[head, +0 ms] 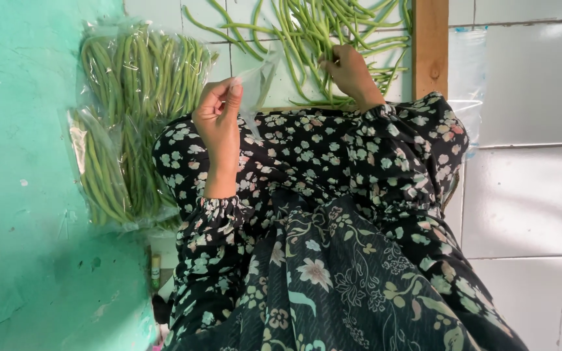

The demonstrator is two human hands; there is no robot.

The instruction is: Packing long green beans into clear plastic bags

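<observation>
My left hand [219,117] is raised over my lap and pinches the edge of a thin clear plastic bag [255,83], which hangs loosely toward the beans. My right hand [350,73] reaches further out, its fingers closed around a few long green beans at the near edge of a loose pile of green beans [313,29] spread on the white tiles. Both arms are in dark sleeves with a white flower print. A patterned dark skirt covers my lap below.
Two clear bags packed with green beans [139,81] [101,170] lie at the left against a teal wall [34,195]. A wooden plank [430,45] borders the pile on the right, with flat clear plastic bags [467,78] beyond it on white floor tiles [528,195].
</observation>
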